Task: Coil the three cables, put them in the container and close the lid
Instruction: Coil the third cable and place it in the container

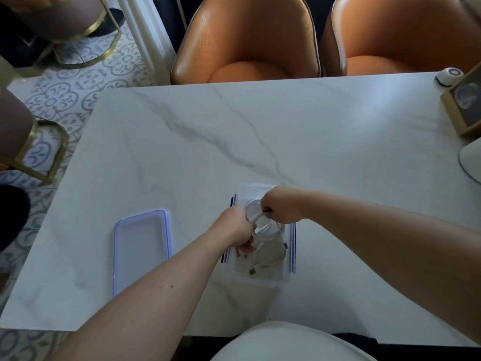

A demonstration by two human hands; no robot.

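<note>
Both hands over open container, gripping white cable loop

L hand [235, 226] and R hand [282, 204] both fisted on same white cable [257, 217], loop held just above clear container [283, 276] on marble tabletop [208, 142]. Container sits near front edge, side clips w/ blue trim flipped out. Inside: another coiled white cable [269, 254] at near end, USB plug visible; more white coil under the hands at far end, can't tell if separate cable. Lid [141, 246], clear w/ blue seal, lies flat on tabletop left of container, apart from it, not touching. L fingers curl down inside container's left side
</note>
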